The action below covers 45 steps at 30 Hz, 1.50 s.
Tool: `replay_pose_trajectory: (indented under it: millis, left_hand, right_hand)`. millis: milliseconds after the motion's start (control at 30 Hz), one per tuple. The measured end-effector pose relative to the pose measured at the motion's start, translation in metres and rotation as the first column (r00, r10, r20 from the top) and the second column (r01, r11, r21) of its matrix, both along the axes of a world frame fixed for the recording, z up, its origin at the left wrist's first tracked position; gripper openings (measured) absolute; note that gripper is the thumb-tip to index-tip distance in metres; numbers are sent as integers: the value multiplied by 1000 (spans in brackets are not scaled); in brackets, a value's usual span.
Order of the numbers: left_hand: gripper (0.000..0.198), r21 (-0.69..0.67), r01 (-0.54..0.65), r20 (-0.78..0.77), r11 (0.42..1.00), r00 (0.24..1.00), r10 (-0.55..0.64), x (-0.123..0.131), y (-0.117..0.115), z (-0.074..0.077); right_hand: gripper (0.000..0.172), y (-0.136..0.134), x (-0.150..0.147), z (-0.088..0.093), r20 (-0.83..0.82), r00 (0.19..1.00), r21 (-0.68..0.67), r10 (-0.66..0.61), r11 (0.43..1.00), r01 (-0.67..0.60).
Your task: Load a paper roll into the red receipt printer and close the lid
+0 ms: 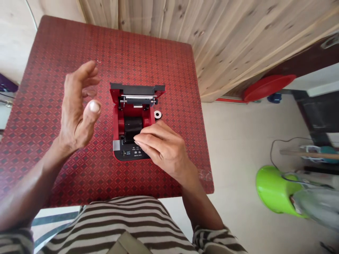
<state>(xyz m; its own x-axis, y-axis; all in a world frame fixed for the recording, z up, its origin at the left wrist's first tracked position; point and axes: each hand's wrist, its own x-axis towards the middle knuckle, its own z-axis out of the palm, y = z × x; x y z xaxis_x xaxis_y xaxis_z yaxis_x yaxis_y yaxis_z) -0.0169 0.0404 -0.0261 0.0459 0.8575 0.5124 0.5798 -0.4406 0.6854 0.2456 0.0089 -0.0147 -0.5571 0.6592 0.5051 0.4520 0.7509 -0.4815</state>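
A small red and black printer [132, 153] stands on the table with its lid [137, 87] raised. Inside its bay lies a dark, shiny roll or sheet [133, 124]. My right hand [165, 146] reaches over the printer's front right part, thumb and fingers pinched together at the edge of the bay. Whether anything thin is between those fingertips is hidden. To the left of the printer, my left hand [79, 102] is raised above the table, fingers loosely bent and apart, holding nothing. A small white roll with a dark core [158, 114] sits just right of the printer, beyond my right hand.
The table [87, 176] has a red patterned cover, and its near edge meets my striped shirt. A wooden plank wall [169, 17] runs along the far side. On the floor to the right are a green bucket [274, 190], a cable and a red round object [267, 88].
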Motion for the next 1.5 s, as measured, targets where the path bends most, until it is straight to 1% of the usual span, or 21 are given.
replay_pose_trajectory:
  millis: [67,100,167,267,400,467,533,633,733,833,900,1000,1067,1133,1167,1200,1267,1333,1400,1433,1500]
  left_hand:
    - [78,22,127,-82,992,989,-124,7,11,12]
    - [74,39,180,-124,983,977,-174,10,12,16]
    - [71,85,227,-182,970,961,-209,15,4,19]
    - [73,123,252,-242,960,946,-218,16,-19,11]
    - [88,147,306,-412,941,884,-223,13,-47,-11]
    - [95,151,314,-461,937,861,-214,13,-56,-20]
    - [99,145,308,-469,940,858,-209,15,-61,-27]
    - [95,143,282,-457,949,869,-189,18,-65,-33]
    - [89,143,267,-432,953,883,-183,20,-66,-35]
    - [85,142,256,-424,956,889,-175,21,-67,-34]
    - [84,136,255,-426,957,887,-175,21,-67,-32]
    - [83,133,255,-437,958,882,-175,21,-66,-31]
    - [81,132,250,-443,959,881,-168,21,-65,-32]
    - [82,126,251,-434,960,884,-174,22,-66,-35]
    - [83,125,253,-423,960,888,-179,23,-67,-37]
    - [83,128,250,-408,960,895,-179,23,-69,-39]
    - [83,156,229,-380,961,912,-156,24,-75,-42]
    - [80,193,173,-356,966,930,-95,24,-83,-44]
    - [73,206,90,-355,974,935,-12,22,-92,-46]
    - [68,204,54,-363,977,932,25,20,-95,-47]
    - [64,227,25,-371,974,926,63,18,-100,-51]
  right_hand:
    - [13,-3,-1,-1,26,999,65,-44,997,43]
    - [13,-5,-1,-2,38,997,91,-65,994,61]
    - [16,-9,-1,-3,60,994,128,-95,988,87]
    - [20,-15,-1,-3,90,991,163,-102,983,86]
    - [19,-24,-3,-3,85,993,208,-85,976,66]
    - [20,-28,-5,-3,87,991,211,-105,974,84]
    - [21,-31,-6,-3,102,987,199,-122,975,100]
    - [23,-33,-6,-4,110,986,189,-128,976,105]
    - [21,-32,-6,-7,86,988,184,-126,977,109]
    - [17,-31,-5,-9,27,994,163,-110,981,104]
    - [25,-30,-3,-9,-24,994,128,-111,985,113]
    - [36,-27,2,-6,-95,978,64,-185,979,191]
    - [33,-24,9,-6,-148,952,19,-269,961,275]
    - [23,-20,18,-14,-197,902,-35,-384,922,385]
    - [19,-18,24,-21,-208,871,-70,-446,895,441]
    - [17,-15,30,-32,-213,835,-110,-507,862,496]
    - [21,-10,42,-56,-205,767,-228,-609,791,567]
    - [26,-6,50,-82,-190,720,-397,-667,723,565]
    - [29,-4,54,-100,-166,699,-518,-695,665,538]
    - [29,-3,54,-105,-150,699,-542,-699,649,534]
    - [25,-1,52,-108,-114,710,-532,-694,647,547]
